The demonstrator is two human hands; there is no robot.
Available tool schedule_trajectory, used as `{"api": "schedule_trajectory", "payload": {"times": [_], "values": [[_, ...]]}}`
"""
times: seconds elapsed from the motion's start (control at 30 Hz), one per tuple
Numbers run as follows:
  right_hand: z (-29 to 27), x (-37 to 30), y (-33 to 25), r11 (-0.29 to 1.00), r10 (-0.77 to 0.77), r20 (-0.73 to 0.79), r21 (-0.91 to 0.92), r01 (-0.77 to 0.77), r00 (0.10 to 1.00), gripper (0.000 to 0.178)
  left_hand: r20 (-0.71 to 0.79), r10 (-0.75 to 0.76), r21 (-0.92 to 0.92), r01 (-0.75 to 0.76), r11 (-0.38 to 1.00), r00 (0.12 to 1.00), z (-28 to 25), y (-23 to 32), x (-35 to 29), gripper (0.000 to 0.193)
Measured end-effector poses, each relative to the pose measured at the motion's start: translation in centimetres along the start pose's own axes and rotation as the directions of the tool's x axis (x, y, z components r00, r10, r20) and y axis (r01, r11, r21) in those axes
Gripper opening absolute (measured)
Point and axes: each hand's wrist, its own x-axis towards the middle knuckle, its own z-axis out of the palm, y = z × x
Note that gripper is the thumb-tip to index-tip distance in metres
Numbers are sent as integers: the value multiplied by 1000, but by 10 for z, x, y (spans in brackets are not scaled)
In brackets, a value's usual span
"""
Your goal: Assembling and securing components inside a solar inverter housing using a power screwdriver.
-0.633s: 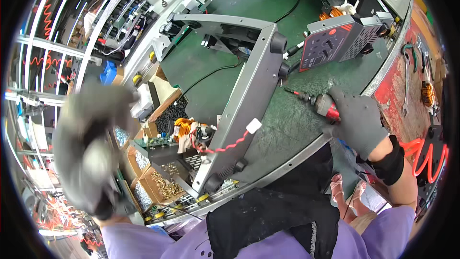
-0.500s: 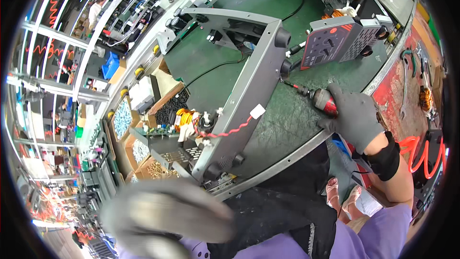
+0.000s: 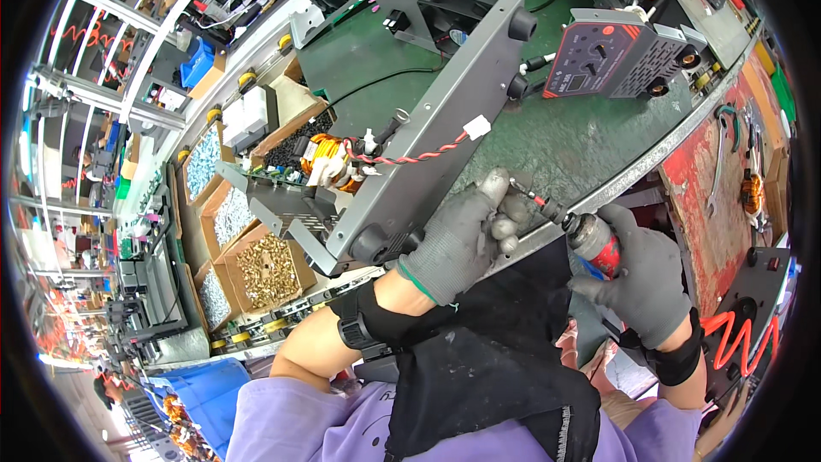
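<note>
My right hand [image 3: 650, 287], in a grey glove, grips a red-and-grey power screwdriver [image 3: 602, 248] over the bench's near edge. Its thin bit points left, toward my left hand [image 3: 462, 231]. That hand is gloved too, its fingers curled and thumb raised close to the bit tip; whatever they may hold is hidden. Beyond it, a long grey metal casing [image 3: 457, 107] stands on the green bench, with black rubber feet on its side. A copper coil [image 3: 325, 154] and a red twisted wire [image 3: 419, 156] with a white connector sit at its left end.
Cardboard bins of brass-coloured screws [image 3: 265, 274] and pale small parts [image 3: 203, 162] line the left. A control-panel unit [image 3: 590, 60] stands at the back right. Pliers [image 3: 729, 128] and a wrench lie on the red worn surface [image 3: 684, 158]; a red coiled hose [image 3: 740, 338] hangs at right.
My left hand has swung from the lower left up to the bit tip. The screwdriver has drawn back from the casing toward me. The view has shifted slightly.
</note>
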Motion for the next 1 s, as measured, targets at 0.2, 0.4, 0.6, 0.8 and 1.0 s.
{"api": "schedule_trajectory", "payload": {"times": [0.2, 0.4, 0.6, 0.8, 1.0], "values": [[7, -10, 0, 996, 9, -34, 93, -5, 999, 72, -7, 95, -39, -95, 995, 995, -4, -5, 4, 35], [4, -12, -3, 998, -55, -51, 37, 57, 997, 73, -168, 157, 335, -93, 938, 973, 10, 3, -2, 25], [0, -17, 0, 942, -35, 100, 336, -1, 994, 68, 167, 116, 79, -130, 988, 979, -4, 2, -14, 34], [20, -12, 4, 938, -42, 96, 348, 6, 995, 72, 95, -99, 447, 46, 893, 990, -3, 41, -78, 78], [30, 6, -9, 921, -75, 131, 388, 18, 989, 69, 755, -43, 620, -691, 371, 654, 0, 150, -103, 54]]}}
